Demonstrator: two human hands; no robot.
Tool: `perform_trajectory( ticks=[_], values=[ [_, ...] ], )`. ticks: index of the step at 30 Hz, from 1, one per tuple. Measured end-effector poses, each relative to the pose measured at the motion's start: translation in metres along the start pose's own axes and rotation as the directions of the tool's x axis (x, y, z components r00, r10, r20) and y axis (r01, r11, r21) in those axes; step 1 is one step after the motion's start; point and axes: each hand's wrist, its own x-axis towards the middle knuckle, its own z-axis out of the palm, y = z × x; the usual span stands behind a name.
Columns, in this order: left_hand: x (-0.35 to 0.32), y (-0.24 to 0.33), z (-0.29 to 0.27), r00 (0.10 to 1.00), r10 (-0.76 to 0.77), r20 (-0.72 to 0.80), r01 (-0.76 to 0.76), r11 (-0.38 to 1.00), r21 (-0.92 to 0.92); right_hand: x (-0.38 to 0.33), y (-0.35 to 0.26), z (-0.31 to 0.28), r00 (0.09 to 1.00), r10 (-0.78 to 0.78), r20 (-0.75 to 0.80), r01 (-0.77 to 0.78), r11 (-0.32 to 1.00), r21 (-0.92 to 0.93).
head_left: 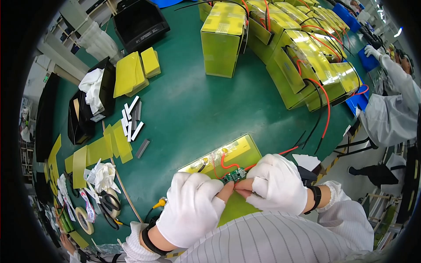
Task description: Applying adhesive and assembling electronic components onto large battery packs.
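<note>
Close in front of me, a small green circuit board (pixel 234 175) sits between my two hands, over a yellow-wrapped battery pack (pixel 249 147). My left hand (pixel 190 206), in a white glove with bare fingertips, is closed and pinches at the board's near edge. Just right of it, my right hand (pixel 276 184), gloved the same way, has its fingertips pressed together there too. Whether they grip the board itself or something tiny at its edge is partly hidden. A red wire (pixel 228 166) loops from the pack's taped face to the board. More red wire runs out past my right hand.
Several wrapped battery packs (pixel 223 41) with loose leads stand at the far right. Yellow sheets (pixel 129 74), white and grey strips (pixel 127 118), black bins (pixel 139 24), scissors (pixel 107 204) and a tape roll (pixel 83 219) lie leftward. A co-worker (pixel 390 109) is at right.
</note>
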Motion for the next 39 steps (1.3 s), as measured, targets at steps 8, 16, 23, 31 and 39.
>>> perform_trajectory(
  ticks=[8, 16, 23, 31, 39],
  values=[
    [0.001, -0.007, -0.001, 0.994, 0.048, 0.103, -0.048, 0.999, 0.001, 0.000, 0.000, 0.001, 0.999, -0.035, -0.016, 0.035, 0.999, -0.033],
    [0.005, -0.007, -0.001, 0.983, -0.056, 0.176, 0.080, 0.988, -0.129, 0.001, -0.001, -0.001, 0.997, -0.079, -0.014, 0.078, 0.994, -0.072],
    [0.008, -0.008, -0.001, 0.985, -0.074, 0.156, 0.104, 0.974, -0.199, -0.001, -0.001, -0.002, 0.998, -0.057, -0.012, 0.056, 0.997, -0.059],
    [0.008, -0.008, -0.001, 0.986, -0.050, 0.157, 0.077, 0.982, -0.170, 0.001, -0.004, -0.009, 0.998, 0.022, 0.057, -0.023, 1.000, 0.018],
    [0.007, -0.008, -0.002, 0.985, -0.032, 0.172, 0.059, 0.986, -0.156, -0.007, -0.004, -0.009, 0.995, 0.065, 0.075, -0.072, 0.994, 0.087]
  ],
)
